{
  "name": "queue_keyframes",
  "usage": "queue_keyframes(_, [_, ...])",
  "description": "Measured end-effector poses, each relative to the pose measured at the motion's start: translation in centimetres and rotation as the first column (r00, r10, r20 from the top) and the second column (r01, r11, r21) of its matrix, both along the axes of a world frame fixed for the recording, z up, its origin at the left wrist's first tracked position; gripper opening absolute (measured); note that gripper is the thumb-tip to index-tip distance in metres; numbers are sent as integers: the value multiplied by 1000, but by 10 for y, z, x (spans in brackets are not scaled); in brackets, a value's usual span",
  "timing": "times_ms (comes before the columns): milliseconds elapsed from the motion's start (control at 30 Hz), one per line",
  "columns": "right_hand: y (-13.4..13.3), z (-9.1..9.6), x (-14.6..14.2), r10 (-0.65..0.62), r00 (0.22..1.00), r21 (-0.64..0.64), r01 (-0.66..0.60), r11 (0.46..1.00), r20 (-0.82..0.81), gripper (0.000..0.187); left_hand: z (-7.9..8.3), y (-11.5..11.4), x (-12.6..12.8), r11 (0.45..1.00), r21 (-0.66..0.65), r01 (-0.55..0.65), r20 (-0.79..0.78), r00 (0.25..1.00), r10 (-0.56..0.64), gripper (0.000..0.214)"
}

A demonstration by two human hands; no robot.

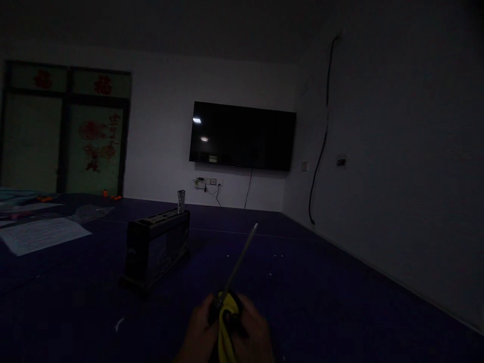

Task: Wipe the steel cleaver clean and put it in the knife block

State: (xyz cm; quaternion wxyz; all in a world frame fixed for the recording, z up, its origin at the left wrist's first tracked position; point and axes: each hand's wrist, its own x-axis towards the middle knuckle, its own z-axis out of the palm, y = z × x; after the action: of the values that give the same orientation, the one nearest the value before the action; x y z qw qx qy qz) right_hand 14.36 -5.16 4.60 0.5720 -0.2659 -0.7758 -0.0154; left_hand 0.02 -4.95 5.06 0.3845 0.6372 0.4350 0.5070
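Observation:
At the bottom centre, my left hand [200, 327] and my right hand [254, 330] are close together, both closed around a yellow-and-black hand tool [224, 330]. Its exact kind is hard to tell in the dim light. From between my hands a thin, straight, pale rod or stiff cable [241, 259] points up and to the right, ending in a shiny tip. Whether this piece belongs to the tool or is gripped in it, I cannot tell. My fingertips are mostly hidden in shadow.
A black box-shaped device [159, 247] stands ahead to the left, with a small patterned cylinder [181, 201] on top. Paper sheets [45, 234] and clear plastic [91, 213] lie farther left. Small white scraps dot the dark blue surface [321, 302]. A loose cable [320, 156] hangs along the right wall.

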Motion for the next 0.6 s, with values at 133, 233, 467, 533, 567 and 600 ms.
queue_keyframes(133, [-1, -1, 0, -47, 998, -117, 53, 992, 52, 34, -8, 5, -2, 993, 83, 78, 4, 997, -79, 56])
queue_keyframes(233, [-1, -6, -2, -99, 993, -160, 108, 981, 62, 28, -10, 5, -2, 987, 112, 113, 9, 993, -115, 50])
queue_keyframes(467, [2, -8, -1, -115, 993, -74, 114, 991, -4, 29, -8, 1, 0, 996, 84, 17, -15, 1000, -16, 42])
queue_keyframes(533, [2, -9, 1, -155, 988, -5, 155, 988, -8, 27, -8, 0, 1, 996, 91, -9, -40, 999, 13, 39])
queue_keyframes(567, [2, -10, 1, -166, 986, 33, 166, 986, -2, 27, -8, 0, 1, 995, 98, -16, -58, 998, 22, 38])
queue_keyframes(600, [2, -10, 1, -170, 985, 67, 169, 983, 11, 28, -8, -1, 1, 994, 106, -25, -85, 996, 34, 37])
